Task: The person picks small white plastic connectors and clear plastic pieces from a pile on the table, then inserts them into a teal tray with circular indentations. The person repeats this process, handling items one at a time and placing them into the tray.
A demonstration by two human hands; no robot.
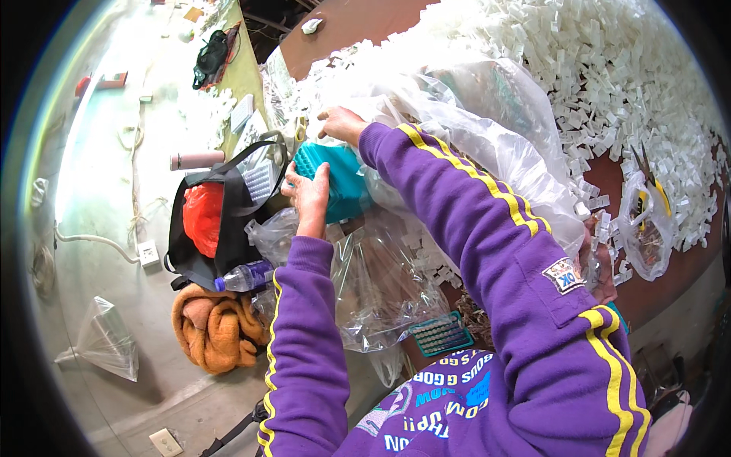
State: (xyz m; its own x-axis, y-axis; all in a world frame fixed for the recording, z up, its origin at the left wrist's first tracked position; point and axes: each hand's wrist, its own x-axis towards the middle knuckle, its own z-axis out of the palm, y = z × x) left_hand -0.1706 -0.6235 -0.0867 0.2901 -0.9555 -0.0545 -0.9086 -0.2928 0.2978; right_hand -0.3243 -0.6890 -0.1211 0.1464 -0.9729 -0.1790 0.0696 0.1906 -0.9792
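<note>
My left hand [310, 196] grips the near left side of a stack of teal plastic trays [346, 183], its thumb pointing up along the side. Small cells show along the stack's upper left edge. Just beyond the stack is my right hand [343, 125], with finger and thumb apart and no object visible between them. A small yellowish ring-shaped thing [301, 126] lies left of that hand. Clear plastic bags [381, 282] spread below the trays, and a large translucent bag [487, 114] lies under and beyond my right forearm.
Small white plastic pieces [609, 84] heap over the brown table [670, 278]. Pliers [647, 190] lie at right. Left are a black bag [228, 164] with a red plastic bag [203, 217], a bottle [245, 276], an orange cloth [217, 331] and a pink flask [196, 160]. Another teal tray [442, 335] is near my body.
</note>
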